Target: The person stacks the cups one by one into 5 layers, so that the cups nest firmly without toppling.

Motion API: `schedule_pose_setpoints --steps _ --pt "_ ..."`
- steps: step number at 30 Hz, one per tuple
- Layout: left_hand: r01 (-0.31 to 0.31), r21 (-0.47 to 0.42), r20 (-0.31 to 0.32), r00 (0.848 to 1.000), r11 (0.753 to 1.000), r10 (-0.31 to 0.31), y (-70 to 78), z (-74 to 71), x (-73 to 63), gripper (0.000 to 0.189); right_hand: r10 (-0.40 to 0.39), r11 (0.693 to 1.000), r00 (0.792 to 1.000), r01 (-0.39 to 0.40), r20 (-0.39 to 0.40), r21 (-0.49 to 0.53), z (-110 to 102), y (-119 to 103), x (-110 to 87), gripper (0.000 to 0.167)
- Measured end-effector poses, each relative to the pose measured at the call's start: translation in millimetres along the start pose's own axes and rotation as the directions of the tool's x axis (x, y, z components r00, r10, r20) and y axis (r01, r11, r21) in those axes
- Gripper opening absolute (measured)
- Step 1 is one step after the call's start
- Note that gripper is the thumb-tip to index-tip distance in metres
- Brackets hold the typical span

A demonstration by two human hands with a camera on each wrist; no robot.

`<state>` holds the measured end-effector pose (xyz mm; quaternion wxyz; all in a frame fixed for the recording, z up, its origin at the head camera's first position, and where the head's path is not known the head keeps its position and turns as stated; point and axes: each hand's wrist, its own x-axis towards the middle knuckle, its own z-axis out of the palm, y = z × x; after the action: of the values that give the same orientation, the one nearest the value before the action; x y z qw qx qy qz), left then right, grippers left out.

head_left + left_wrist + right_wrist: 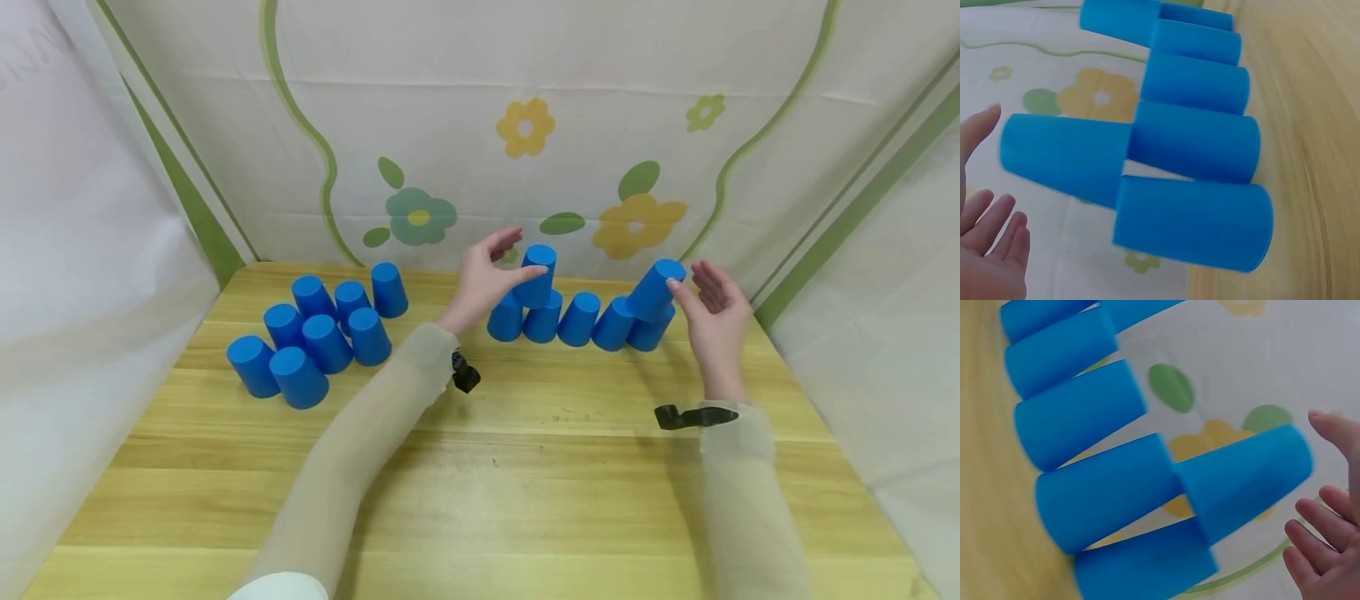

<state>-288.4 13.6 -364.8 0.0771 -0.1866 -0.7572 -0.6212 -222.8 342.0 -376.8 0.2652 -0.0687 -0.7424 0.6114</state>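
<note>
Several blue cups stand upside down in a row, among them a middle cup [579, 320]. On the row's left end rests an upper left cup [536, 295], bridging the two cups below it. An upper right cup [652, 292] rests across the two cups at the right end. My left hand [480, 283] is beside the upper left cup; in the left wrist view its spread fingers stand apart from that cup. Beside the upper right cup is my right hand [722, 329], thumb and fingers spread, with a gap to the cup in the right wrist view.
On the left of the wooden table [525, 492] stands a group of several more upside-down blue cups [326, 343]. A white curtain [450, 50] with printed flowers hangs behind the table's far edge, and white cloth flanks both sides.
</note>
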Motion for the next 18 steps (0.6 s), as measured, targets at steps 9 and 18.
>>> schedule_pose_setpoints --steps 9,18 --pt "-0.078 0.006 -0.088 0.993 0.997 0.079 4.1 -42.7 -31.6 0.063 -0.065 0.991 0.997 0.068 -0.029 0.115 -8.9 -38.3 -8.4 0.058" --pt "-0.050 0.062 -0.111 0.992 0.997 0.057 -2.4 -86.3 -77.9 0.062 -0.223 0.968 0.974 0.216 0.040 0.131 11.8 -59.9 -27.9 0.053"
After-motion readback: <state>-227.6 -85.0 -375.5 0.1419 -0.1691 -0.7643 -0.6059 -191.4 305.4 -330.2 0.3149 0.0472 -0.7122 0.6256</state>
